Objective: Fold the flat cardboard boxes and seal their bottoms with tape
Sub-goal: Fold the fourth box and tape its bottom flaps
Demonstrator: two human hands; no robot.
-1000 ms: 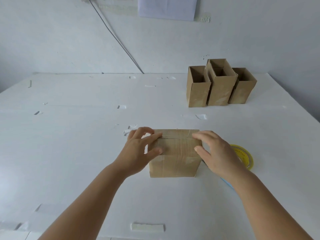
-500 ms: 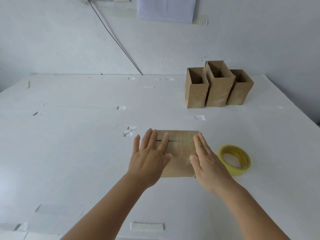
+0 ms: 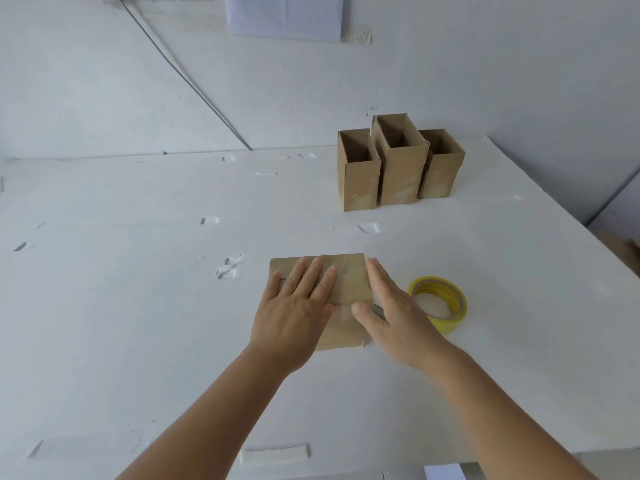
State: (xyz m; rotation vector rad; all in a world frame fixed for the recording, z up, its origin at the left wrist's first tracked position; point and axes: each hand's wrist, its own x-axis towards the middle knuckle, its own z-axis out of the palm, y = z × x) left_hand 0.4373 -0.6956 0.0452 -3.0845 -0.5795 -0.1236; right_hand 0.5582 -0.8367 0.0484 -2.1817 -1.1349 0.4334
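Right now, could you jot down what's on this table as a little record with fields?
Box in work: cardboard box, flaps closed on top
Left hand: flat, pressing the box top
Right hand: flat against the box's right side
Tape: yellow tape roll, right of the box
Done: three open boxes, upright at the back
Surface: white table

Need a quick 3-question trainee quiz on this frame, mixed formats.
1. True or false: the left hand lies flat, fingers straight, on the cardboard box.
2. How many open-topped boxes stand at the far right of the table?
3. The yellow tape roll lies: A) left of the hands, B) beside the right hand, C) inside a box.

Key: 1 true; 2 three; 3 B.
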